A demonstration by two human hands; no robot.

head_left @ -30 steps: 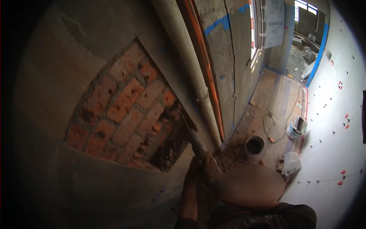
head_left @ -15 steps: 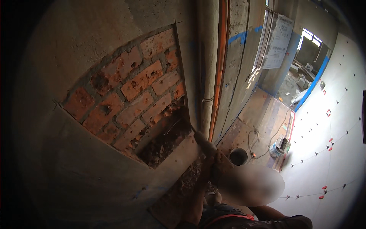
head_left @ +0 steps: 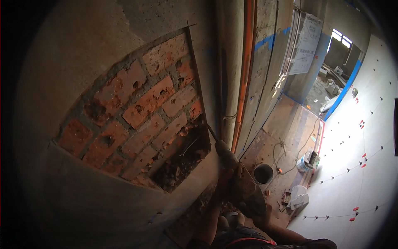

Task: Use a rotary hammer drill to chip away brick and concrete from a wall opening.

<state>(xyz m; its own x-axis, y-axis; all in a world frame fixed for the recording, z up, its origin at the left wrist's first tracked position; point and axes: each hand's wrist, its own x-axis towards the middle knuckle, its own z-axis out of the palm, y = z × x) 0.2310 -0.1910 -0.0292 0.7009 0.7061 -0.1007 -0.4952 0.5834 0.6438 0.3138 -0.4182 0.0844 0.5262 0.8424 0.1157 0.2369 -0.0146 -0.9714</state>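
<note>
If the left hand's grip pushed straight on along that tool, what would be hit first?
With the tool and bit leading, probably the wall by the right edge of the exposed bricks; depth is unclear.

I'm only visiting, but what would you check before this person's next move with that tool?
1. Left hand supporting the front of the power tool: ok.
2. Right hand at the tool's rear: ok, though its grip is hard to see.
3. Thin bit pointing toward the edge of the exposed brickwork: ok.
4. Bit clear of the grey pipe: cannot tell; depth is unclear.
5. Floor below free of rubble: not ok.
</note>
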